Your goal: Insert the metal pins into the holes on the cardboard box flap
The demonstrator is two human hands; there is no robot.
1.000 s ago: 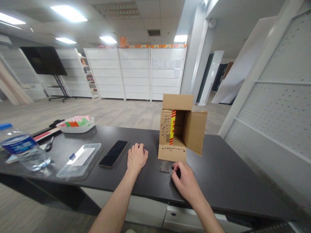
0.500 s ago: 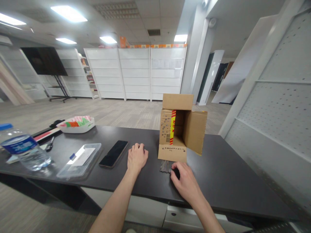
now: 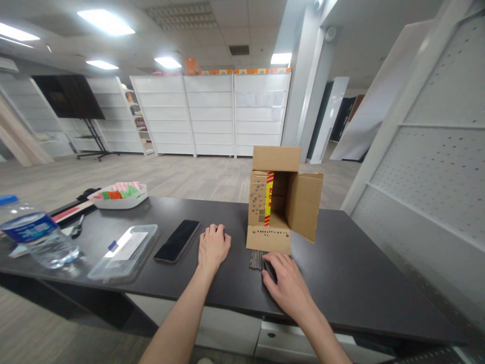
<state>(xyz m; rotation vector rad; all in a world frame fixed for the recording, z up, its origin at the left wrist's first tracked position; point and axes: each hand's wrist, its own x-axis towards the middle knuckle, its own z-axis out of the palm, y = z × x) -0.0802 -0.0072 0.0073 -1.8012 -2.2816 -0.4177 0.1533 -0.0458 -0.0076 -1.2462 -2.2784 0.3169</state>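
Several thin metal nails lie side by side in a row on the dark tabletop, at the front flap of an open cardboard box. Fingers curved, my right hand rests at the right end of the row; a gap shows between thumb and forefinger, and the tips reach the last nails, hiding some. My left hand lies on the table left of the nails, its fingers curled under; whatever is inside is hidden. The box stands upright, its opening facing me, with punched holes in its lower flap and left flap.
Left of my left hand lies a black phone, then a clear plastic case. A water bottle and a white basket with coloured items stand farther left. A perforated white panel rises at right.
My right hand has shifted slightly left, so its fingertips now meet the right end of the nail row. My left hand has stayed in place.
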